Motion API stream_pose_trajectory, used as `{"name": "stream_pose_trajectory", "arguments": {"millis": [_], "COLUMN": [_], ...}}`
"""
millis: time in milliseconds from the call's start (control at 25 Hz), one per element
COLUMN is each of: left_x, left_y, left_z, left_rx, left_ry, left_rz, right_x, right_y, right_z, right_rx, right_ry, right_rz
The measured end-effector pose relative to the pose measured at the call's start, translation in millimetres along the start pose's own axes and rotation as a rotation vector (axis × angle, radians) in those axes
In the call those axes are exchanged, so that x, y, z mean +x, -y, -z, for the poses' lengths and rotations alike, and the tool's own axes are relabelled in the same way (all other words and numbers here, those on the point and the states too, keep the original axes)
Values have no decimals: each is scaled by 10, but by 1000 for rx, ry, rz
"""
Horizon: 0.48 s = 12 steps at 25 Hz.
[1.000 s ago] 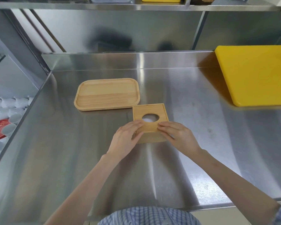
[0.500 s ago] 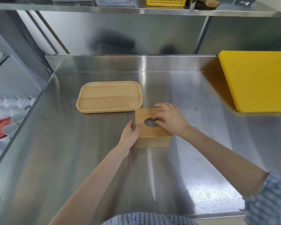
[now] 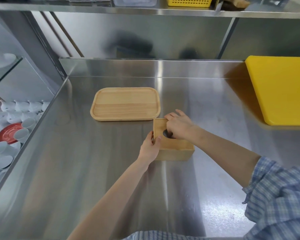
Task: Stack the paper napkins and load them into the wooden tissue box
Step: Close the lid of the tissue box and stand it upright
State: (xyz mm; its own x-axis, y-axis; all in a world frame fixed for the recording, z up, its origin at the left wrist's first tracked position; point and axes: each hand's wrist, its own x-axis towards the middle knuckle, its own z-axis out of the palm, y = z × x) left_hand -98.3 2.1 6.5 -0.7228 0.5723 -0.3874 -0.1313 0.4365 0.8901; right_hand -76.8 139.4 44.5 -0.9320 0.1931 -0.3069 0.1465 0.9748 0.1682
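The square wooden tissue box (image 3: pixel 176 152) stands on the steel counter, its lid with a round hole facing up. My left hand (image 3: pixel 150 148) grips the box's near-left corner, thumb on the lid. My right hand (image 3: pixel 178 124) lies across the lid with fingers reaching into the hole, which looks dark. No napkin shows; the box's inside is hidden.
A bare wooden tray (image 3: pixel 126 103) lies just behind and left of the box. A yellow cutting board (image 3: pixel 282 89) fills the right side. White cups and a red saucer (image 3: pixel 8 134) sit below the counter's left edge. A shelf (image 3: pixel 145 10) runs overhead.
My right hand moved from the lid's front edge onto the lid and pushed its fingers into the hole. My left hand shifted to the box's left corner. The white in the hole is covered.
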Motion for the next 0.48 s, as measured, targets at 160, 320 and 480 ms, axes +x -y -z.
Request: {"name": "stream_pose_trajectory", "arguments": {"millis": [160,320,480], "left_x": [1,5,5], "left_y": [8,13,17], "left_z": [-5,-17,-27], "left_rx": [28,64,63], "left_ry": [-3,-6,0], "left_rz": [-8,-21,-7], "right_x": [31,15,-77], "right_y": [-22,-28,-69], "right_z": [-59,-67,-59], "right_rx": [-3,-8,49], "right_ry": [-55,-78,-83], "right_rz": [58,86,96]}}
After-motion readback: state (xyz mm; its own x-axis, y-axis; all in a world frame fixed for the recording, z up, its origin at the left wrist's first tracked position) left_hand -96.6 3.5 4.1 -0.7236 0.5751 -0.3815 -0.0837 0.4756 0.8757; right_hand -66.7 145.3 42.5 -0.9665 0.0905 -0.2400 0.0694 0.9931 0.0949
